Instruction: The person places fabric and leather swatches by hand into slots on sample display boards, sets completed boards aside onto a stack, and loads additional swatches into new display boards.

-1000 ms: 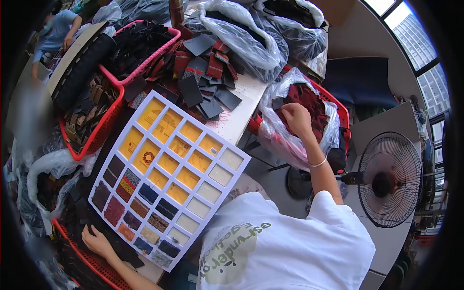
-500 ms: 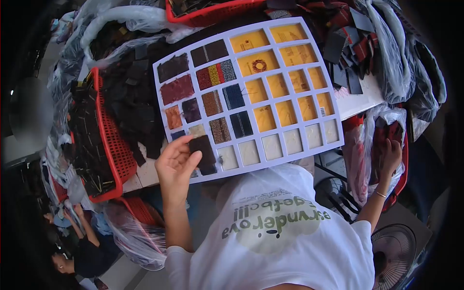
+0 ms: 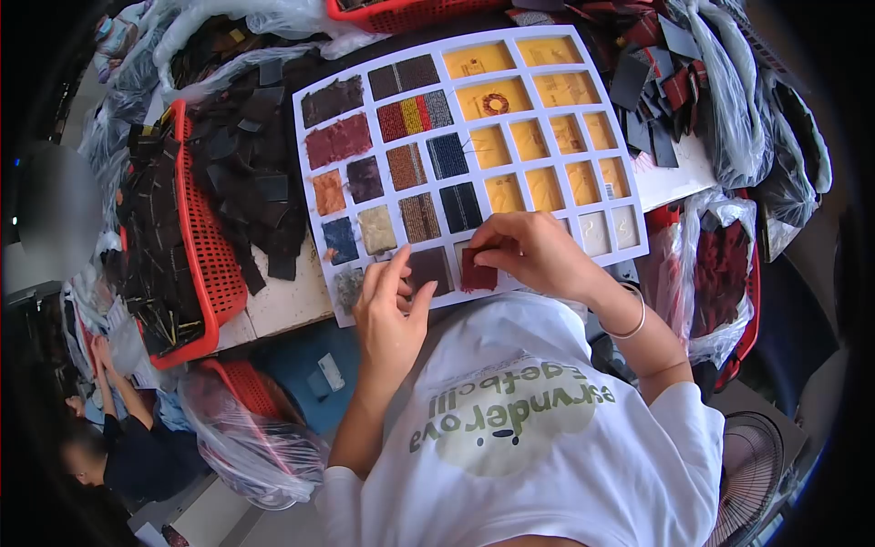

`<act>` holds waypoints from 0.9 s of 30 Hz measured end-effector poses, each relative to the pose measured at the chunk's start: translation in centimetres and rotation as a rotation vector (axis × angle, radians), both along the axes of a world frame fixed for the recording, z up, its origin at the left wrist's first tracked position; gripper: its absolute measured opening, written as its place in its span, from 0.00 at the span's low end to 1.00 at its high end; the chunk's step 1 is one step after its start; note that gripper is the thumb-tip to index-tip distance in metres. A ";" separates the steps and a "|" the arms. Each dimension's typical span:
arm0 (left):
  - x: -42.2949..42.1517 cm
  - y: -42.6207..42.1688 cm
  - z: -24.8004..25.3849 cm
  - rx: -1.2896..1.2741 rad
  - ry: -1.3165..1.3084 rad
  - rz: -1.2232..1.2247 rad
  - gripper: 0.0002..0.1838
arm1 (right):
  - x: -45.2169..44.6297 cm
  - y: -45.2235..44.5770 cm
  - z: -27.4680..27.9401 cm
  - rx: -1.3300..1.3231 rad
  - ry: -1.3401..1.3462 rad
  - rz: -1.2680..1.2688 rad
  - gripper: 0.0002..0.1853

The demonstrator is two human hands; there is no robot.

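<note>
A white sample board (image 3: 383, 187) with a grid of recessed cells lies tilted in front of me. Carpet swatches fill the left cells, such as a tan swatch (image 3: 376, 230) and a blue swatch (image 3: 341, 240); yellow backing shows in the upper right ones. My right hand (image 3: 542, 253) pinches a dark red swatch (image 3: 478, 271) over a cell in the bottom row. Just left of it, a dark brown swatch (image 3: 431, 271) sits in its cell. My left hand (image 3: 392, 305) is beside that swatch, thumb and fingers apart, fingertips at its left edge.
A red basket (image 3: 214, 264) of dark pieces stands left, with loose dark swatches (image 3: 260, 182) beside it. Plastic-lined red pieces (image 3: 722, 273) sit in a crate at right. More swatches (image 3: 652, 82) lie upper right. A fan (image 3: 752, 465) is lower right; another person (image 3: 137, 447) works lower left.
My right hand has come from the red crate at right to the board with a dark red swatch. The dark brown swatch has gone from my left hand into a bottom-row cell.
</note>
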State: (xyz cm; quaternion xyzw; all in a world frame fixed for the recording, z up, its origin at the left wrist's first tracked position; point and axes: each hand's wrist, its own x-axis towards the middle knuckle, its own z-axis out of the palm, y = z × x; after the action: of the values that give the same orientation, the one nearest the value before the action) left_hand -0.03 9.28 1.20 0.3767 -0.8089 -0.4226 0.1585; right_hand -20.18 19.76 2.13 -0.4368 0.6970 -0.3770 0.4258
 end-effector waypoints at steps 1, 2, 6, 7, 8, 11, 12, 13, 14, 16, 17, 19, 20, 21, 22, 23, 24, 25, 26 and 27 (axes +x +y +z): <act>0.3 0.2 0.1 -0.039 0.012 -0.029 0.22 | 0.2 -0.6 -0.4 -0.009 0.154 0.063 0.14; 0.6 0.3 0.1 -0.079 0.024 -0.060 0.22 | 0.4 -0.7 -0.7 -0.033 0.240 0.081 0.15; 1.4 0.6 0.2 -0.171 0.042 -0.142 0.21 | 1.0 -0.1 -0.2 -0.154 0.447 0.083 0.15; 1.5 0.6 0.0 -0.211 0.058 -0.148 0.20 | 1.1 0.1 0.0 -0.200 0.463 0.074 0.14; 1.5 0.6 -0.3 -0.241 0.061 -0.148 0.19 | 1.2 0.3 -0.1 -0.219 0.510 0.115 0.14; 1.2 0.6 -1.0 -0.348 0.078 -0.177 0.14 | 1.2 1.0 -0.3 -0.283 0.619 0.202 0.15; 0.9 0.6 -1.0 -0.392 0.087 -0.195 0.12 | 1.4 1.0 -0.6 -0.308 0.631 0.216 0.14; 0.8 0.6 -1.1 -0.438 0.094 -0.208 0.11 | 1.7 1.0 -0.9 -0.337 0.643 0.234 0.14; 0.7 0.6 -1.4 -0.464 0.099 -0.212 0.10 | 2.1 1.0 -1.3 -0.383 0.737 0.223 0.13; 0.8 0.5 -2.0 -0.516 0.104 -0.224 0.09 | 2.5 0.8 -1.3 -0.379 0.861 0.225 0.12; 0.8 0.5 -2.0 -0.511 0.078 -0.234 0.09 | 2.7 0.8 -1.2 -0.373 0.926 0.222 0.11; 0.6 0.4 -1.7 -0.507 0.031 -0.252 0.08 | 2.8 0.7 -0.9 -0.343 0.897 0.242 0.10; 0.5 0.3 -1.4 -0.469 0.040 -0.253 0.09 | 2.6 0.5 -0.6 -0.342 0.894 0.250 0.10; 0.5 0.1 -0.8 -0.441 0.056 -0.255 0.09 | 2.5 0.6 -0.3 -0.356 0.835 0.194 0.09; 0.5 -0.3 -0.2 -0.419 0.077 -0.259 0.10 | 2.2 1.5 -0.1 -0.375 0.782 0.137 0.09; 0.8 -0.6 0.4 -0.381 0.113 -0.198 0.10 | 1.7 2.5 0.2 -0.400 0.733 0.083 0.09; 1.3 -1.1 0.8 -0.434 0.115 -0.097 0.10 | 1.1 4.5 0.4 -0.279 0.560 0.000 0.09; 2.1 -1.7 1.2 -0.477 0.115 0.010 0.10 | 0.4 7.2 0.3 -0.155 0.380 -0.074 0.10; 3.0 -2.3 1.2 -0.507 0.104 0.129 0.10 | -0.5 10.0 -0.1 0.092 0.144 -0.139 0.10; 3.9 -3.0 1.0 -0.533 0.092 0.247 0.09 | -1.2 12.5 -0.8 0.338 -0.096 -0.203 0.11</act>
State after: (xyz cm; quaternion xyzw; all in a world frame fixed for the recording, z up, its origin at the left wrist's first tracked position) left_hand 3.90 6.31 2.18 0.3979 -0.8313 -0.1896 0.3387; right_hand -21.34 32.22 1.30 -0.2680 0.7697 -0.3160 0.4857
